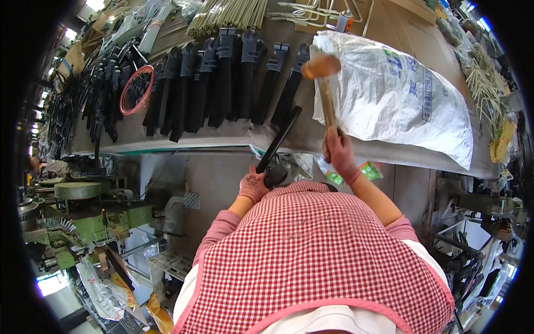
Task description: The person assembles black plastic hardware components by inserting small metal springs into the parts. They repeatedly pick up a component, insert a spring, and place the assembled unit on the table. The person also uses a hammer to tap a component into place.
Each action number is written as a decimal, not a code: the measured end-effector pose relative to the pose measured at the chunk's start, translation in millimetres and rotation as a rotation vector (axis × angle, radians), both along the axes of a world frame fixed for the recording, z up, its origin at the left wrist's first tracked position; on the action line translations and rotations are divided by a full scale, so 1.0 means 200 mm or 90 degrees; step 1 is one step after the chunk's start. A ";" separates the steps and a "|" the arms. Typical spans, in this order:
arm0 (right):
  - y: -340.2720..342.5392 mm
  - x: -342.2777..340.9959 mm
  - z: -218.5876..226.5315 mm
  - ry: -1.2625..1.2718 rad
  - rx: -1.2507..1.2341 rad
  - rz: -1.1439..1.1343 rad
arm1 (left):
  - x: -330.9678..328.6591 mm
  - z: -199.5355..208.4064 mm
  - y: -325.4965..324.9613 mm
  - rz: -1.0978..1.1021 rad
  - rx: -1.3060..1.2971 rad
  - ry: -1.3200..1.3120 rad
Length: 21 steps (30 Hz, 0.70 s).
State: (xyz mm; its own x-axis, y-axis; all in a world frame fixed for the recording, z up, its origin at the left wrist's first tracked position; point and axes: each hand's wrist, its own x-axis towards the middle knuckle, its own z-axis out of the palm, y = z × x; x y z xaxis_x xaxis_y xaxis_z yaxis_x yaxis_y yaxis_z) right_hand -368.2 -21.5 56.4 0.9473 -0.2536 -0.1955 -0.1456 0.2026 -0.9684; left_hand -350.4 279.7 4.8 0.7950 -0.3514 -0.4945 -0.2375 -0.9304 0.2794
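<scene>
My left hand (253,185), in a pinkish glove with a dark pattern, is closed around the near end of a black bar (281,137). A rounded black fitting (276,175) sits at that end, close against my checked apron. The bar slants away, up and to the right, toward the table edge. My gloved right hand (340,151) grips the handle of a wooden mallet (321,67). The mallet is held up, its brownish head well apart from the bar and slightly blurred. Several black bars with clamp-like ends (225,72) lie side by side on the table beyond.
A white woven sack (389,94) lies on the table (206,139) at right. A pink-rimmed basket (151,83) stands among black parts at left. Thin rods (228,16) and a small can (344,22) are at the back. Green machinery (83,220) stands left.
</scene>
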 end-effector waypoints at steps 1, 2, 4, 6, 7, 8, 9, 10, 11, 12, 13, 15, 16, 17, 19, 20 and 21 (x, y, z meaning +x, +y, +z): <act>0.03 -0.02 -0.03 -0.006 -0.062 0.031 | 0.01 0.00 0.00 -0.010 0.013 -0.009; 0.03 -0.04 -0.05 0.172 -0.255 0.100 | 0.02 0.01 0.00 -0.017 0.004 -0.010; 0.08 -0.06 -0.08 0.249 -0.242 0.115 | 0.04 0.02 0.01 -0.039 0.006 -0.012; 0.12 -0.05 -0.06 0.183 -0.276 0.097 | 0.07 0.03 0.02 -0.030 -0.057 -0.024; 0.13 -0.03 -0.04 0.179 -0.237 0.081 | 0.07 0.04 0.04 -0.032 -0.055 -0.004; 0.14 -0.02 -0.01 0.197 -0.198 0.076 | 0.10 0.05 0.05 -0.023 -0.024 0.049; 0.14 0.00 0.03 0.146 -0.160 0.047 | 0.11 0.05 0.06 -0.025 -0.050 0.052; 0.13 0.02 0.06 0.112 -0.122 0.033 | 0.12 0.05 0.07 -0.033 -0.060 0.061; 0.13 0.03 0.09 0.046 -0.072 0.028 | 0.13 0.06 0.08 -0.040 -0.062 0.072; 0.13 0.04 0.10 0.018 -0.051 0.009 | 0.13 0.06 0.09 -0.028 -0.089 0.080; 0.14 0.03 0.10 0.054 -0.106 0.000 | 0.13 0.06 0.10 -0.032 -0.079 0.083; 0.17 0.01 0.06 -0.010 -0.188 0.002 | 0.14 0.06 0.10 -0.034 -0.045 0.058; 0.18 -0.02 0.01 0.142 -0.362 0.032 | 0.15 0.05 0.11 -0.033 -0.046 0.072; 0.19 -0.05 -0.04 0.178 -0.396 0.033 | 0.14 0.05 0.11 -0.034 -0.053 0.069; 0.18 -0.04 -0.16 0.280 -0.458 0.017 | 0.17 0.05 0.13 -0.039 -0.100 0.039; 0.16 -0.01 -0.21 0.290 -0.411 0.031 | 0.19 0.06 0.14 -0.030 -0.147 0.067; 0.15 0.02 -0.26 0.252 -0.441 -0.007 | 0.19 0.07 0.17 -0.016 -0.189 0.071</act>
State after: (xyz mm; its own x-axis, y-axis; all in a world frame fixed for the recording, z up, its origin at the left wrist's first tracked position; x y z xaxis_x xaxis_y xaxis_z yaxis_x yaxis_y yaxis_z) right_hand -365.1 8.9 4.0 0.8372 -0.4495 -0.3115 -0.5065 -0.4227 -0.7515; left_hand -313.4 313.2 18.0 0.7308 -0.5124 -0.4510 -0.2124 -0.7986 0.5631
